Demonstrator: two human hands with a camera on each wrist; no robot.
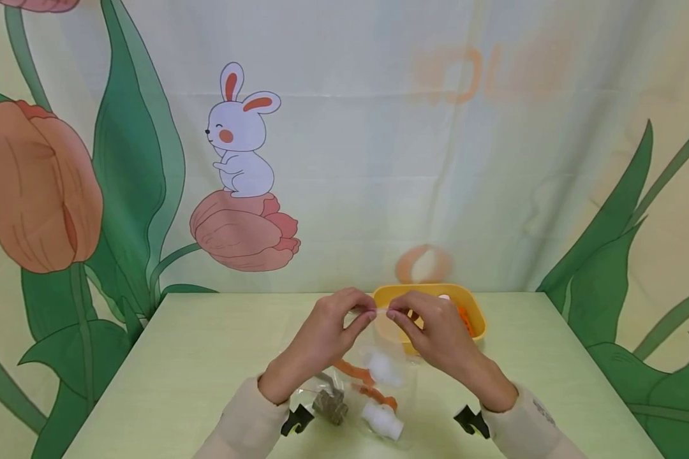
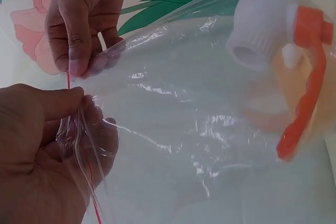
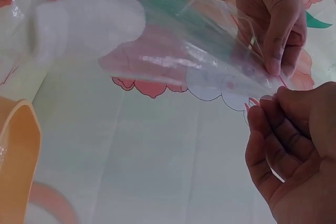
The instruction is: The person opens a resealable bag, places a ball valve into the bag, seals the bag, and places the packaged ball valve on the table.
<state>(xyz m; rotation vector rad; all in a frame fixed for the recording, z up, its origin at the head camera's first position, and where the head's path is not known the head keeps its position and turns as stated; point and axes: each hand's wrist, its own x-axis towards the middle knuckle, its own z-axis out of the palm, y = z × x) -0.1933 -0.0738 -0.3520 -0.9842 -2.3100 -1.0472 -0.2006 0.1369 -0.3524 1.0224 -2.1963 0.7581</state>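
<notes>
Between them, my hands stretch the top of a clear zip bag (image 2: 173, 129) with a red seal line. My left hand (image 1: 327, 331) pinches the bag's edge between thumb and fingers. Close beside it, my right hand (image 1: 439, 331) pinches the same edge. A white plastic fitting (image 2: 262, 22) with an orange lever handle (image 2: 310, 82) is inside the bag, which hangs down over the table. Below lie more clear bagged parts: another white fitting (image 1: 382, 421), an orange handle (image 1: 383, 398) and a grey piece (image 1: 330, 407).
A yellow basket (image 1: 478, 312) stands behind my right hand at the table's back edge, with orange and white items in it. The pale green table (image 1: 166, 382) meets a curtain (image 1: 344, 159) printed with a rabbit and tulips.
</notes>
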